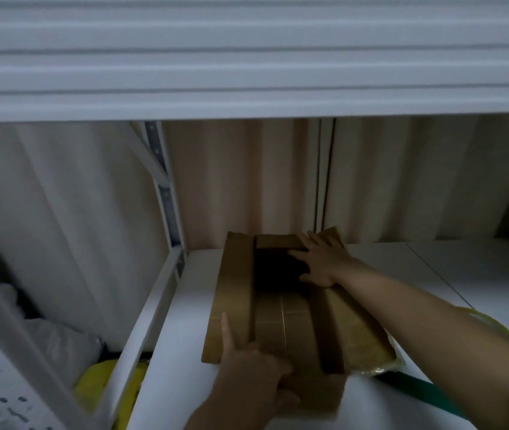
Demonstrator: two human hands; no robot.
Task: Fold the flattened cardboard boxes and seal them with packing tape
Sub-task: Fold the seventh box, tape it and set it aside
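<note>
A brown cardboard box [234,293] lies on the white shelf [185,321] with its top flaps partly folded and a dark gap in the middle. My right hand [324,262] reaches over the far end, fingers spread flat on the right flap beside the gap. My left hand [253,370] is at the near end; its index finger points along the left flap and the other fingers curl round the near end flap. A strip of tape runs along the near flap seam. No tape roll can be made out.
A white shelf board [247,57] hangs low overhead. A curtain [247,181] backs the shelf and a metal upright [166,193] stands at the left. Yellow and green items [426,395] lie by the box's right side. White bags [60,339] sit lower left.
</note>
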